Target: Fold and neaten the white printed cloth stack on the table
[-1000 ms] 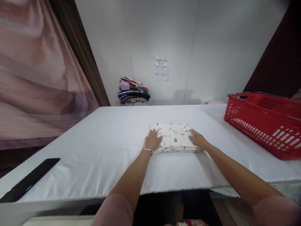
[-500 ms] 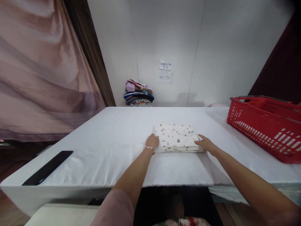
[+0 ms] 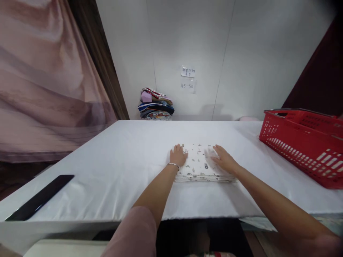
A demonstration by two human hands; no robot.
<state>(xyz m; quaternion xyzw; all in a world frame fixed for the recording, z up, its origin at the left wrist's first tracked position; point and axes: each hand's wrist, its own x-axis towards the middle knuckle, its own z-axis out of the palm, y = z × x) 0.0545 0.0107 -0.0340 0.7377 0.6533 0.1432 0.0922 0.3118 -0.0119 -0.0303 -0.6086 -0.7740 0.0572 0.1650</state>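
**Both hands flat on a folded printed cloth**

One red plastic basket (image 3: 305,142) stands at the right edge of the white worktop (image 3: 120,167); what lies in it cannot be told from this angle. One folded white cloth (image 3: 199,166) with small dark prints lies mid-worktop. The left hand (image 3: 178,156) rests on its left part, the right hand (image 3: 223,159) on its right part, fingers spread flat and gripping nothing. One stack of folded clothes (image 3: 156,104) sits against the far wall. One black flat bar (image 3: 39,197) lies near the left corner.
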